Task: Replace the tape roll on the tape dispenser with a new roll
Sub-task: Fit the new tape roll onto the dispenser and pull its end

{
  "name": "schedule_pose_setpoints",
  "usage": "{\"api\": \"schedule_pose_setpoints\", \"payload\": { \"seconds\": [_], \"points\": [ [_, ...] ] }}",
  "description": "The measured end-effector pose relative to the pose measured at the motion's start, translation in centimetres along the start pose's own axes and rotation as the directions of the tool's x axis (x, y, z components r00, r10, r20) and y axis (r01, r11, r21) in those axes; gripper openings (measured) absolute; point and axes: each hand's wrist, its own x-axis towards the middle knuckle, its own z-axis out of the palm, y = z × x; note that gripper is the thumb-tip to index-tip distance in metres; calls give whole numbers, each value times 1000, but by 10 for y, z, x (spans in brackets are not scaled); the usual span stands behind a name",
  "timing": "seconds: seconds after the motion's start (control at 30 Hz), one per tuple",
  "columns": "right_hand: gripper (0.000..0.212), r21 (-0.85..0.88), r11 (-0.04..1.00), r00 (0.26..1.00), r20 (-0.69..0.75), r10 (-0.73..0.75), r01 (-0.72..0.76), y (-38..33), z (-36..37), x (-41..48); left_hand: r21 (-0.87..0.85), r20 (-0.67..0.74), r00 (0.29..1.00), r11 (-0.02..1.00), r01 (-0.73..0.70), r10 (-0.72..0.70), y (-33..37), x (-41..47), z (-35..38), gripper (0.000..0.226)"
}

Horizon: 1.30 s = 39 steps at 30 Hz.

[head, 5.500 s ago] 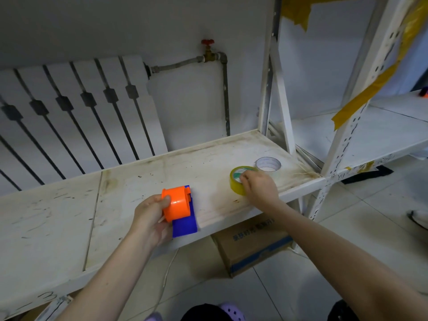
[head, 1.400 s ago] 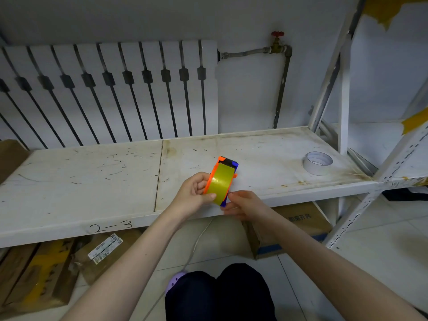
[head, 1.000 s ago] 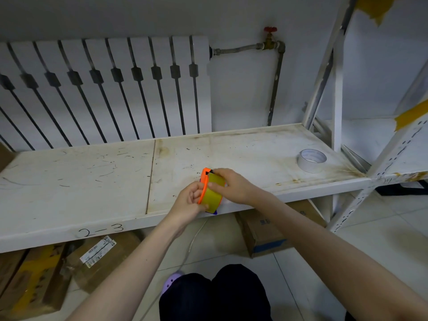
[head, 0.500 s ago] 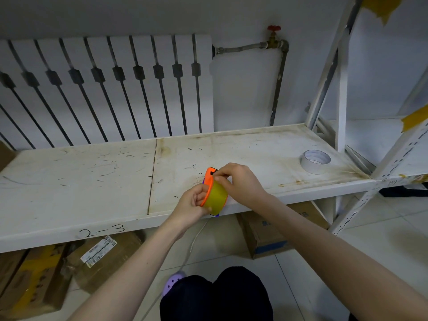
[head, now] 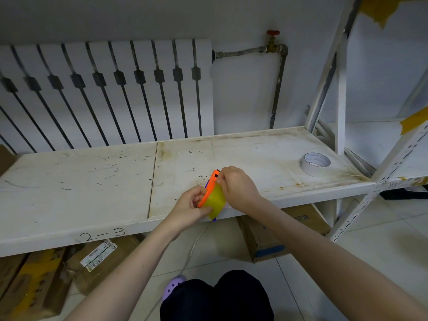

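I hold an orange and blue tape dispenser above the front edge of the white shelf. A yellow tape roll sits in it. My left hand grips the dispenser and the roll from the lower left. My right hand pinches at the dispenser's top end, fingertips against the orange side plate. Whether the fingers hold the tape's loose end is hidden. A white tape roll lies flat on the shelf at the right, apart from both hands.
A white radiator and a pipe with a red valve stand behind the shelf. White rack uprights rise at the right. Cardboard boxes and a white cord lie under the shelf. My knees are below.
From 5.5 s ago, the yellow roll left the shelf and went into the dispenser, now lifted. In the last second my right hand shifted from the roll's face up to the dispenser's top end.
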Motion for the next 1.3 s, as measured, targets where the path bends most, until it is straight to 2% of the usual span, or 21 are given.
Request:
{"api": "schedule_pose_setpoints", "payload": {
  "seconds": [0.03, 0.1, 0.17, 0.27, 0.33, 0.47, 0.63, 0.73, 0.8, 0.97, 1.23, 1.3],
  "points": [
    [22, -24, 1000, 1000, 8, 4, -3, -2, 1, 0, 59, -42, 999, 998, 5, -2, 1, 0, 2, 38],
    [22, -46, 999, 1000, 16, -4, 5, -5, 2, -1, 283, -136, 991, 959, 22, 18, 7, 0, 8, 59],
    [21, -57, 998, 1000, 26, -16, 17, -9, 3, -1, 517, -228, 968, 855, 33, 100, 11, -1, 15, 72],
    [19, -39, 999, 999, 30, -11, 12, -12, 2, -1, 687, -306, 919, 725, 33, 248, 12, 0, 18, 64],
    [19, -32, 999, 999, 30, -12, 13, -15, -1, 0, 714, -293, 907, 700, -3, 303, 12, 1, 16, 53],
    [21, -12, 1000, 998, 67, -17, 17, -22, -5, -1, 720, -273, 920, 694, 2, 281, 16, 2, 11, 41],
    [25, 154, 988, 993, 115, 11, -29, -28, -10, 0, 716, -273, 934, 697, 37, 232, 18, 5, 6, 42],
    [25, 232, 972, 993, 122, 1, -30, -29, -14, 0, 748, -244, 947, 662, 48, 208, 23, 5, 3, 37],
    [23, 302, 953, 992, 126, -13, -25, -31, -16, 0, 760, -229, 957, 648, 60, 179, 26, 5, 1, 36],
    [14, 432, 901, 987, 161, -27, -46, -33, -20, -2, 725, -197, 971, 687, 50, 137, 30, 3, -2, 38],
    [27, 599, 796, 972, 226, -65, -86, -27, -24, -7, 697, -159, 980, 716, 25, 121, 32, 2, -8, 38],
    [29, 677, 731, 968, 229, -101, -84, -29, -28, -8, 707, -157, 982, 707, 36, 107, 31, 2, -10, 35]
  ]
}}
